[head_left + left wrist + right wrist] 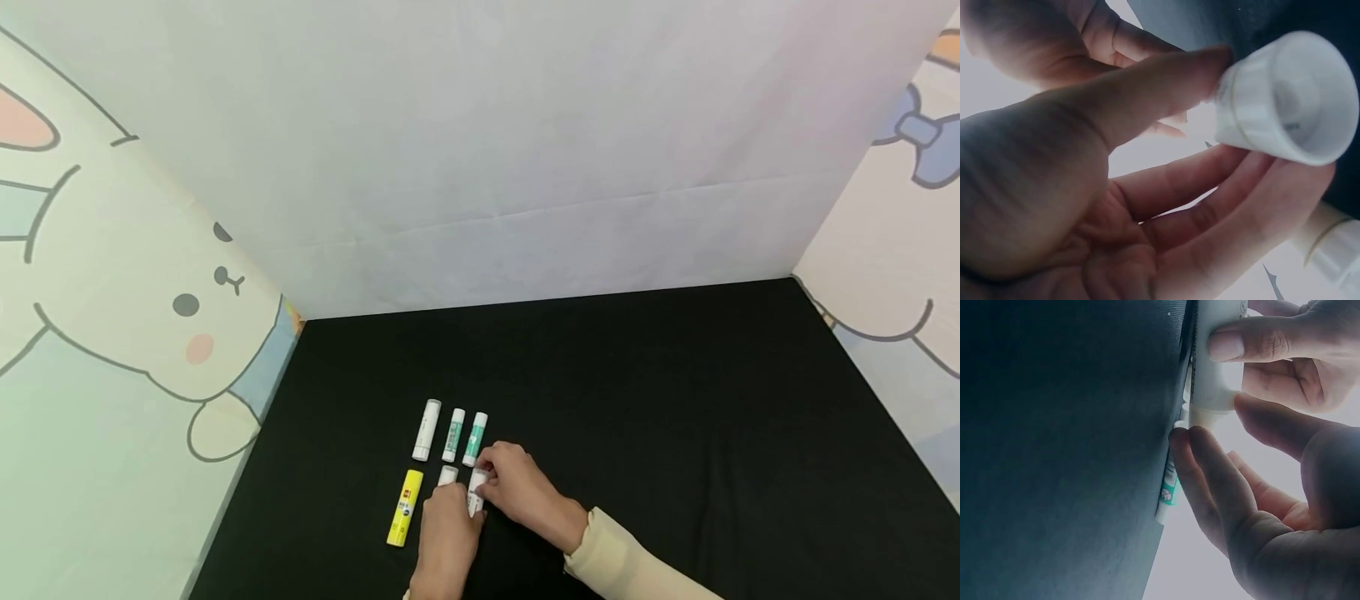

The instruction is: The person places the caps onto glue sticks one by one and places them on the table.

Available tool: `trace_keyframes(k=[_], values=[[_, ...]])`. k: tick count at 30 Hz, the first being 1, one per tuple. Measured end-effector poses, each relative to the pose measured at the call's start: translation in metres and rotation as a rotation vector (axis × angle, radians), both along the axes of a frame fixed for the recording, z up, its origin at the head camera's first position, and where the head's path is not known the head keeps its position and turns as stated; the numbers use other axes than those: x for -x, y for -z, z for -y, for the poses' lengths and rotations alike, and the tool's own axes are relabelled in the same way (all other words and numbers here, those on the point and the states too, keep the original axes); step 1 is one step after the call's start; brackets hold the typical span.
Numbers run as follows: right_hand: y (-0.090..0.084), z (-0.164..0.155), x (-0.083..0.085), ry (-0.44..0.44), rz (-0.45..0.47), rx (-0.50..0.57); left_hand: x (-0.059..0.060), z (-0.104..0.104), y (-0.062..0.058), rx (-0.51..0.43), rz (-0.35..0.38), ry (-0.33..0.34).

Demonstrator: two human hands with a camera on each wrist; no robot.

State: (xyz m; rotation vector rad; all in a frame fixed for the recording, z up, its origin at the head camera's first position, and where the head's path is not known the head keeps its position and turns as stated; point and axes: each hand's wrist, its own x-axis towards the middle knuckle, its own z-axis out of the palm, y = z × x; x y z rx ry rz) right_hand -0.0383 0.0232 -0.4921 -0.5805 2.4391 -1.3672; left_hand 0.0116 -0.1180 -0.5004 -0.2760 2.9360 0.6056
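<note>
Gripping one white glue stick (476,492) near the surface's (675,400) front edge, both hands are seen from the head view: left hand (447,533), right hand (517,487). Neighbouring sticks (453,435) could be knocked askew. From the left wrist, its cap end (1288,100) is pinched by fingertips; slipping is possible. From the right wrist, the stick is pinched just beside a green-labelled stick (1169,487).

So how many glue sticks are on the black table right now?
6. Back row: white stick, two green-labelled sticks. Front row: yellow stick, a white one behind the left hand, and one gripped by both hands.
</note>
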Motion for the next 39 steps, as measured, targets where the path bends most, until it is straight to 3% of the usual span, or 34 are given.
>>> trace_keyframes(k=[2,4,9,12,23,33,39], values=[[0.001,0.001,0.0,-0.001,0.0,-0.002,0.001,0.002,0.007,0.029,0.032,-0.004],[0.001,0.002,0.0,-0.001,0.001,-0.009,0.001,0.002,0.004,0.036,0.034,-0.007],[0.0,0.005,0.0,-0.001,-0.003,-0.03,-0.002,-0.007,-0.024,-0.017,0.018,-0.02],[-0.001,0.006,0.0,0.0,0.002,-0.04,-0.002,-0.01,-0.033,-0.018,0.04,-0.028],[-0.002,0.012,-0.003,-0.006,-0.031,-0.078,0.001,-0.011,-0.036,0.009,0.101,-0.009],[-0.002,0.011,-0.001,0.006,-0.019,-0.052,0.004,-0.014,-0.045,0.024,0.013,-0.031],[-0.006,0.004,0.001,0.041,-0.008,-0.039,0.005,-0.015,-0.051,0.014,-0.041,0.008]])
